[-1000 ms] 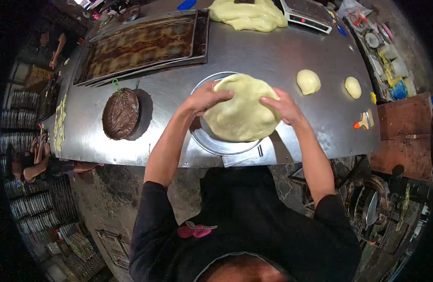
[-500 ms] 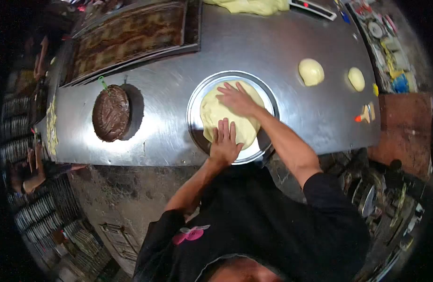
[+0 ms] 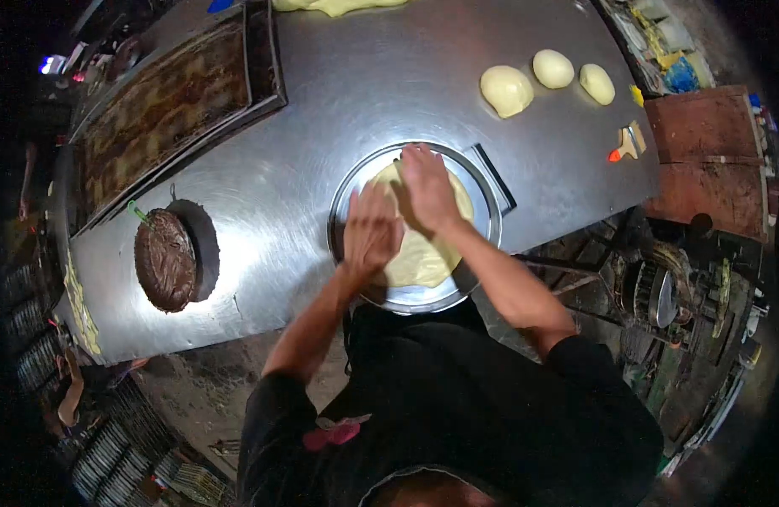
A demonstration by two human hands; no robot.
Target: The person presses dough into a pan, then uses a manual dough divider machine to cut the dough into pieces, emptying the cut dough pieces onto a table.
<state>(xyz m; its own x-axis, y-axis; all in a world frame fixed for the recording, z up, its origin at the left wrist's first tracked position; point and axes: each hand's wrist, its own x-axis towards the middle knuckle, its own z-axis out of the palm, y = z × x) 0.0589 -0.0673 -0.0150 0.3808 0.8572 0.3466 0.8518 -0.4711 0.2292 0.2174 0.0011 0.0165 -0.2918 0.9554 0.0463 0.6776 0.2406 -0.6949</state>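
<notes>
A flattened sheet of pale yellow dough (image 3: 419, 264) lies in a round metal pan (image 3: 413, 297) near the table's front edge. Over the dough's left part is my left hand (image 3: 373, 235), its fingers stretched out and a little blurred. My right hand (image 3: 429, 188) reaches across the far part, fingers extended toward the pan's far rim, also blurred. Both hands look empty; whether each palm presses on the dough cannot be seen. A flat black-edged object (image 3: 496, 179) sits against the pan's right side, partly hidden.
To the left stands a bowl of brown paste (image 3: 168, 262) with a green handle (image 3: 138, 211) sticking out. Behind it is a large dark baking tray (image 3: 166, 110). Three dough balls (image 3: 552, 69) and brushes (image 3: 630, 142) rest at right. More dough (image 3: 339, 7) lies at the far edge.
My left hand has moved from the dough's near edge up to its left side. My right hand is nearer the far rim. The view has turned; three dough balls show instead of two.
</notes>
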